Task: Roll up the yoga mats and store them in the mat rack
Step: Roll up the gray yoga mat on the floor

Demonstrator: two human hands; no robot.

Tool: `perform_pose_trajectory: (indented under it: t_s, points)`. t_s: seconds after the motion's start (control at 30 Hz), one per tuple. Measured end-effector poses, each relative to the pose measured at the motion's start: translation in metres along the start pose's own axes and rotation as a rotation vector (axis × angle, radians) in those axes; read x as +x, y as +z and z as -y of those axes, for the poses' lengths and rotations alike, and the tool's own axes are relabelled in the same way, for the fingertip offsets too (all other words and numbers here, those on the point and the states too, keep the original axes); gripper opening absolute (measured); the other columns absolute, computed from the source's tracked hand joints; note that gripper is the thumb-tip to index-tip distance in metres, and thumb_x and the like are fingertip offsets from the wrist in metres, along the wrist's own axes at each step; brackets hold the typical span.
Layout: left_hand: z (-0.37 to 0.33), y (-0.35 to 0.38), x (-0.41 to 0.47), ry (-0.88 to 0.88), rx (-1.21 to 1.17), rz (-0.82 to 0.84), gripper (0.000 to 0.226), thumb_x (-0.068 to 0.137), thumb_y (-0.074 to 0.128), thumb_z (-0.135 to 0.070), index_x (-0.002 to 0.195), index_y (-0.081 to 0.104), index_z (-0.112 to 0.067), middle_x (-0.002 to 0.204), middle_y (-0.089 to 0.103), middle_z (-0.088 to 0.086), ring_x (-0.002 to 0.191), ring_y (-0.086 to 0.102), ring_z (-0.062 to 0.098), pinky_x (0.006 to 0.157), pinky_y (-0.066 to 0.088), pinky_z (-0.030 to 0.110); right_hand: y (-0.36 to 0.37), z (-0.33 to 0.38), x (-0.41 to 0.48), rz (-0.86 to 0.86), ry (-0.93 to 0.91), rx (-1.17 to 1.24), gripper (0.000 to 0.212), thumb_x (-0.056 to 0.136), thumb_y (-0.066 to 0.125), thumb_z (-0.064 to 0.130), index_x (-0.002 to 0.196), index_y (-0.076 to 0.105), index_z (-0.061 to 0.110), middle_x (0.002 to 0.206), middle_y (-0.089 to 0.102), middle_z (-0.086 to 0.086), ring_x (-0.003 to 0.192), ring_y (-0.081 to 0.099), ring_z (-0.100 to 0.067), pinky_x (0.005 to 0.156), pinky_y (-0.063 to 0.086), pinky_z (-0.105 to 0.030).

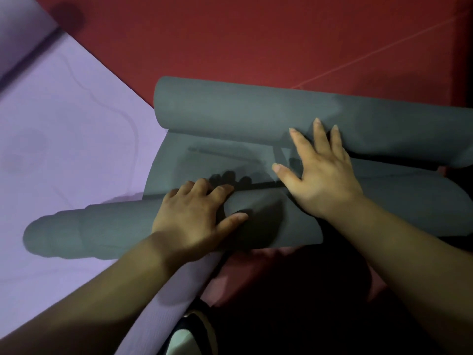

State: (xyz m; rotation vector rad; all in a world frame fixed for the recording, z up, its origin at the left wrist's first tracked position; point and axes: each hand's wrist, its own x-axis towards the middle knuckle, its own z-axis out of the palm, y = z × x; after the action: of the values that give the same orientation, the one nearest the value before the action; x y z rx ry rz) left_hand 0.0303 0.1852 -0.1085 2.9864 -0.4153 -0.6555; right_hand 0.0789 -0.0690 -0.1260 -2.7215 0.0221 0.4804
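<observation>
We see the grey yoga mat (230,111) lying on the red floor (256,34), its left part over the purple yoga mat (64,149), with one roll at the far end and one at the near end. The left hand (190,216) grips the near roll, fingers curled over its top and thumb against its side. The right hand (320,175) lies flat with fingers spread, the fingertips touching the far roll.

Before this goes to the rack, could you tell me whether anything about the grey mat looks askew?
Yes. The near roll of the grey mat under the left hand is telescoped: its layers jut out in steps at the left end, over the purple mat. The mat's far end is also curled up into a second roll.
</observation>
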Motion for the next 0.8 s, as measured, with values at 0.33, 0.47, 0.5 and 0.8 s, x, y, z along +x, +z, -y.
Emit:
perform_pose_trajectory:
  t_s: [0.33, 0.47, 0.5, 0.8]
  points:
    - [-0.024, 0.007, 0.0, -0.023, 0.097, -0.158, 0.082, 0.088, 0.04, -0.08, 0.143, 0.055, -0.021, 0.121, 0.06, 0.016, 0.108, 0.056, 0.04, 0.097, 0.043, 0.055, -0.005, 0.003, 0.04, -0.057, 0.023, 0.016, 0.078, 0.095, 0.041, 0.068, 0.16, 0.012, 0.035, 0.17, -0.01, -0.005, 0.153, -0.018, -0.036, 0.123, 0.004, -0.053]
    - [-0.017, 0.007, 0.011, -0.019, 0.104, -0.134, 0.084, 0.086, 0.038, -0.083, 0.141, 0.057, -0.022, 0.116, 0.061, 0.013, 0.101, 0.057, 0.038, 0.092, 0.044, 0.051, -0.004, 0.003, 0.044, -0.098, 0.013, 0.045, 0.078, 0.095, 0.045, 0.066, 0.16, 0.016, 0.034, 0.17, -0.007, -0.008, 0.153, -0.016, -0.038, 0.123, 0.004, -0.053]
    - [-0.016, 0.006, 0.014, -0.021, 0.101, -0.128, 0.085, 0.086, 0.035, -0.084, 0.14, 0.057, -0.023, 0.115, 0.061, 0.012, 0.099, 0.057, 0.038, 0.091, 0.044, 0.05, -0.005, 0.003, 0.047, -0.096, 0.016, 0.045, 0.078, 0.095, 0.045, 0.066, 0.16, 0.015, 0.034, 0.17, -0.007, -0.008, 0.153, -0.016, -0.038, 0.123, 0.004, -0.054]
    - [-0.002, -0.023, 0.054, -0.063, 0.021, 0.018, 0.088, 0.079, 0.008, -0.092, 0.14, 0.045, -0.041, 0.123, 0.061, -0.003, 0.114, 0.059, 0.027, 0.095, 0.047, 0.04, -0.025, -0.002, 0.05, -0.004, 0.011, 0.034, 0.075, 0.097, 0.047, 0.059, 0.16, 0.018, 0.031, 0.168, -0.019, -0.007, 0.153, -0.022, -0.032, 0.124, 0.001, -0.046]
